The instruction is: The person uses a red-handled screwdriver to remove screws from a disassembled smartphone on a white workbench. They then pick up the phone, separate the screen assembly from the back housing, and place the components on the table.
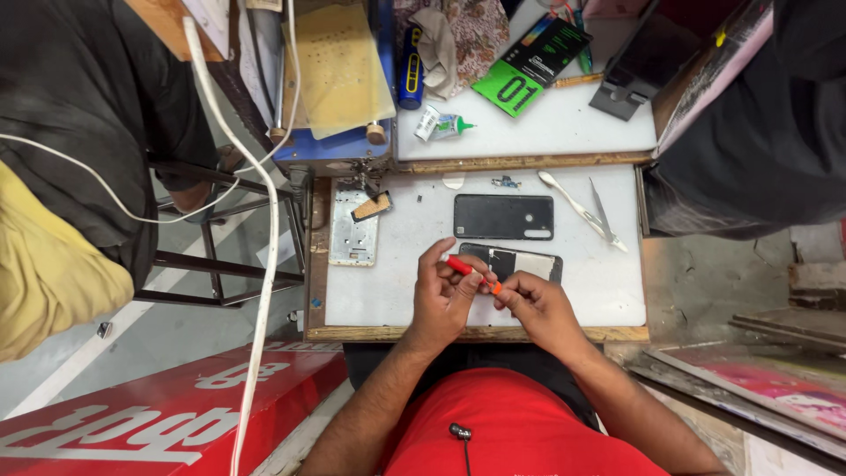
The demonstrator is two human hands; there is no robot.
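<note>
**Two hands on a small red tool above an opened phone**

While both hands meet at the lower centre of the frame, the left hand [443,298] pinches the red tool [460,265] near its handle and the right hand [539,304] pinches its orange tip. Just behind them lies the opened phone [520,262]; a dark back cover [503,217] sits above, tweezers [604,214] to the right.

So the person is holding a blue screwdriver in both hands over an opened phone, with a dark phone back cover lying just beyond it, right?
Not quite: the screwdriver is red with an orange tip, not blue. The head view shows it. The rest holds: the left hand and right hand both grip it over the opened phone, and the dark phone back cover lies just beyond it.
</note>
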